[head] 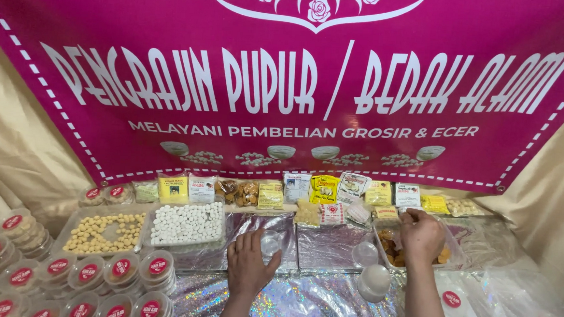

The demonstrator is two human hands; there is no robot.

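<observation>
My left hand lies flat, fingers apart, on a shiny foil-lined tray, its fingertips next to a small clear round lid. My right hand reaches into a clear tray of brown and orange pieces, fingers curled down over them; whether it grips any is hidden. A clear round cup and a white lidded cup stand just left of my right forearm.
A tray of white pellets and a tray of beige pellets sit at the left. Stacks of red-labelled round tubs fill the lower left. Small packets line the back under a magenta banner. Glittery cloth covers the table.
</observation>
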